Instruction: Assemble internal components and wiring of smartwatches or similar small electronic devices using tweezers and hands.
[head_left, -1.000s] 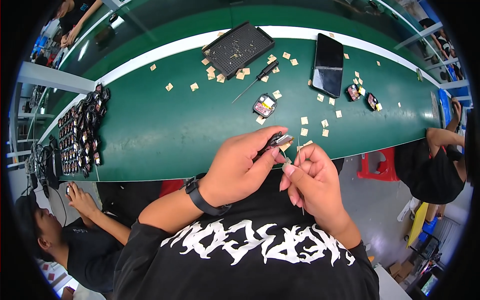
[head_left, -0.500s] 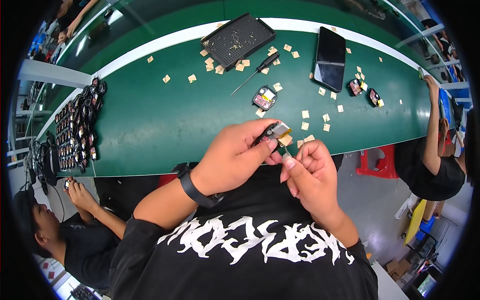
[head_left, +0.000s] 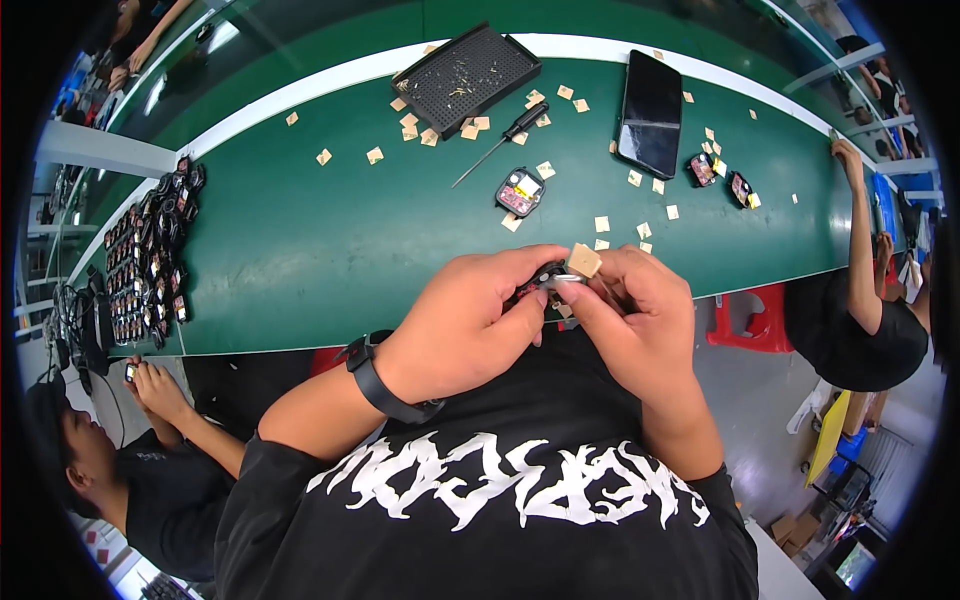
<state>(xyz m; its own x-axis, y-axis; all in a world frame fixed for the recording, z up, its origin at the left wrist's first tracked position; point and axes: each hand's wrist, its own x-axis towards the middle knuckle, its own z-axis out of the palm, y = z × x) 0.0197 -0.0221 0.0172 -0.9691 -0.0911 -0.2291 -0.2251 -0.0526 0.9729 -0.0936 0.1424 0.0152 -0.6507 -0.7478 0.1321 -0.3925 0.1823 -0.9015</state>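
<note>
My left hand [head_left: 465,325] is closed round a small black watch-like electronic device [head_left: 531,289] with an exposed circuit board, held above the near table edge. My right hand [head_left: 645,320] is closed in a pinch against the device's silver battery [head_left: 567,281], its thumb tip on the metal edge. A tan square pad [head_left: 584,260] shows at the top of the battery, between the two hands. Fingers hide much of the device and whatever else the right hand may hold. A similar open device [head_left: 520,192] lies on the table just beyond.
On the green table [head_left: 330,240] lie a screwdriver [head_left: 522,122], a black perforated tray [head_left: 467,80] of small screws, a black phone [head_left: 649,115] and scattered tan squares. Two more devices [head_left: 702,169] lie right. Many devices with cables [head_left: 150,255] stand left. Co-workers sit on both sides.
My right hand has moved up and in against the device, meeting my left fingers. The battery has tilted, and a tan square now faces up on it. The view has shifted slightly.
</note>
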